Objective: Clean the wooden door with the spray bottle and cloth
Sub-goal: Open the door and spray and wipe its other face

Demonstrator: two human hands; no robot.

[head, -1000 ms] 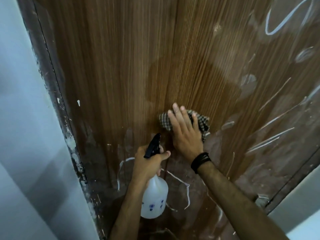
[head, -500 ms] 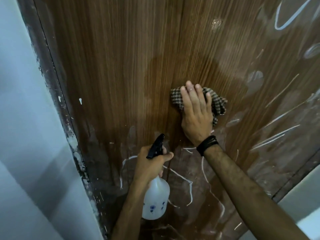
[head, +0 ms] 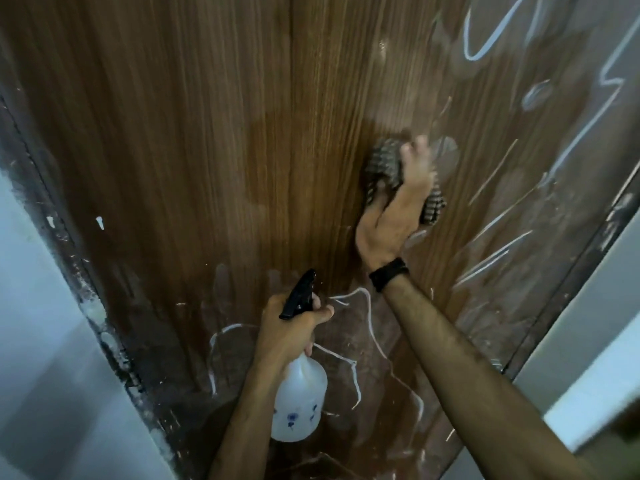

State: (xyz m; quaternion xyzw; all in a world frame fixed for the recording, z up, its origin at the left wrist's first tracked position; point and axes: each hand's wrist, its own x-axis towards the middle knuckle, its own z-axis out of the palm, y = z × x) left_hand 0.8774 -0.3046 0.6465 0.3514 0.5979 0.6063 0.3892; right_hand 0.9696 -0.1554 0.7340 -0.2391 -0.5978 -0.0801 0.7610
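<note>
The brown wooden door [head: 214,140] fills the view, with a darker wet patch near its middle and white chalk-like scribbles on its right and lower parts. My right hand [head: 398,206] presses a checked cloth [head: 382,164] flat against the door at centre right; its fingers are blurred and spread over the cloth. A black band sits on that wrist. Lower down, my left hand [head: 289,327] grips the neck of a white spray bottle [head: 299,403] with a black trigger head, the nozzle pointing up at the door.
A dark, paint-flecked door frame [head: 86,299] runs down the left beside a pale wall [head: 38,375]. Another pale wall or frame edge [head: 588,348] borders the door at the right.
My right hand has slid the cloth up and to the right across the door. The left hand with the bottle has stayed about where it was.
</note>
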